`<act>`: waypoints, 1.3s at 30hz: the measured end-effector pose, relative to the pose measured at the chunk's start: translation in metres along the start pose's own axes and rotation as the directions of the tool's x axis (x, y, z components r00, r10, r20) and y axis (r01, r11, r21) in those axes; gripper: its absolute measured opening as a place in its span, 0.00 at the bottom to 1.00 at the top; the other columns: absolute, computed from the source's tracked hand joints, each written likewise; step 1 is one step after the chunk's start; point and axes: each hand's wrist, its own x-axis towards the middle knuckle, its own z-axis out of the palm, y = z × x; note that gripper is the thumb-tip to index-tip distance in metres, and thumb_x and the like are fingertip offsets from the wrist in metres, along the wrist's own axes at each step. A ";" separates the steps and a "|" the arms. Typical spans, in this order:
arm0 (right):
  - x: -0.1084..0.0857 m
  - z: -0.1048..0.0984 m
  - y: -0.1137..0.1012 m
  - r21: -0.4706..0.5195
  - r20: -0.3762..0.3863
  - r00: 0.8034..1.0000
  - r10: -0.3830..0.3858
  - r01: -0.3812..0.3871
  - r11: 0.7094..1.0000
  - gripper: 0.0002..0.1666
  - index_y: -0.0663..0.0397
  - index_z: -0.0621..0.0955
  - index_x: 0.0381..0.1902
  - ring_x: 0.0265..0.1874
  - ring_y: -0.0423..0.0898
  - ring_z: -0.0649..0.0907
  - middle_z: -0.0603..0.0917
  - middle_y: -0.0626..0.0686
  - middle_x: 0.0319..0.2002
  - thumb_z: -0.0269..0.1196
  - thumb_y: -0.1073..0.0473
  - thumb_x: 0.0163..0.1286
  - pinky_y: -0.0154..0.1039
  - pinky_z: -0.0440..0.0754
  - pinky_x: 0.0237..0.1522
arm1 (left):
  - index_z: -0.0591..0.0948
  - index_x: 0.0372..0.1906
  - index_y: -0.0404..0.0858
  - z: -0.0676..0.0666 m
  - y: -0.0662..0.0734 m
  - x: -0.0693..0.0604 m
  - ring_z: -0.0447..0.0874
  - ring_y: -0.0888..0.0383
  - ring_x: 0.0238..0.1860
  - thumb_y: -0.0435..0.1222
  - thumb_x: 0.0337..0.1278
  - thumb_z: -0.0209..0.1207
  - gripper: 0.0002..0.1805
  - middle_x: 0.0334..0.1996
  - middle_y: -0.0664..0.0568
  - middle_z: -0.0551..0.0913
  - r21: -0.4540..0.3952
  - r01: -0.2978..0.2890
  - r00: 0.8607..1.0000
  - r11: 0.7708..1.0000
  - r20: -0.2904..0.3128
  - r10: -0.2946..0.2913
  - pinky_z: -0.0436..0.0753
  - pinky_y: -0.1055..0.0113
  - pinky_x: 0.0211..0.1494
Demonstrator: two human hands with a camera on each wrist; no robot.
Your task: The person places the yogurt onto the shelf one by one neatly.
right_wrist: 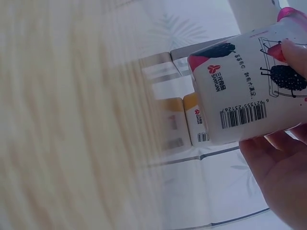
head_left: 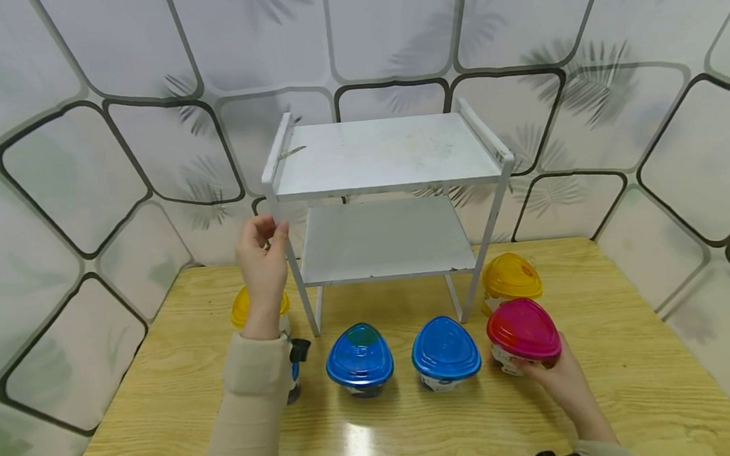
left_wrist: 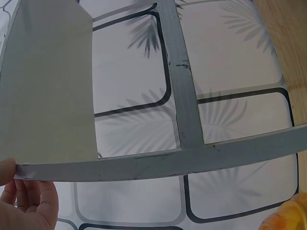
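Note:
A yogurt tub with a pink-red lid is in my right hand; its white printed side with a barcode fills the right of the right wrist view. The fingers curl under it and the thumb lies on its side. My left hand pinches the upper front left leg of a small white two-tier rack, thumb on one side and fingers on the other. Behind the pink-lidded tub stands a yellow-lidded tub. Two blue-lidded tubs stand in front of the rack.
Another yellow-lidded tub is partly hidden behind my left forearm. A blue and white object shows beside the left sleeve, mostly covered. The rack's lower shelf sits above the wooden table. A patterned curtain surrounds the table.

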 end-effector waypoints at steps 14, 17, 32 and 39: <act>-0.002 0.001 -0.009 -0.029 0.005 0.999 -0.044 0.044 0.999 0.46 0.63 0.52 0.64 0.49 0.32 0.65 0.63 0.61 0.58 0.65 0.59 0.55 0.17 0.65 0.42 | 0.72 0.36 0.24 0.000 -0.006 0.002 0.72 0.62 0.31 0.29 0.54 0.55 0.09 0.30 0.47 0.74 0.038 -0.032 0.999 0.999 -0.005 0.032 0.69 0.76 0.28; -0.003 0.000 -0.013 -0.034 0.006 0.998 -0.061 0.062 0.998 0.46 0.63 0.52 0.64 0.47 0.28 0.64 0.63 0.61 0.58 0.65 0.59 0.54 0.17 0.65 0.43 | 0.72 0.36 0.24 0.000 -0.006 0.002 0.72 0.62 0.31 0.29 0.54 0.55 0.09 0.30 0.46 0.74 0.039 -0.030 1.000 0.999 -0.003 0.030 0.69 0.76 0.28; -0.003 -0.004 -0.028 -0.089 -0.008 0.997 -0.075 0.074 0.993 0.46 0.63 0.52 0.64 0.51 0.41 0.67 0.63 0.62 0.57 0.65 0.58 0.55 0.17 0.66 0.41 | 0.72 0.36 0.24 0.000 -0.007 0.002 0.71 0.62 0.30 0.28 0.54 0.55 0.09 0.30 0.45 0.74 0.028 -0.037 0.999 0.999 -0.005 0.038 0.69 0.76 0.27; -0.005 -0.007 -0.030 -0.049 -0.006 0.993 -0.114 0.114 0.992 0.46 0.61 0.52 0.65 0.46 0.26 0.65 0.64 0.57 0.56 0.65 0.61 0.55 0.20 0.69 0.41 | 0.73 0.36 0.24 -0.001 -0.006 0.001 0.72 0.62 0.30 0.28 0.54 0.55 0.08 0.30 0.44 0.74 0.039 -0.038 0.999 0.999 0.001 0.038 0.69 0.76 0.27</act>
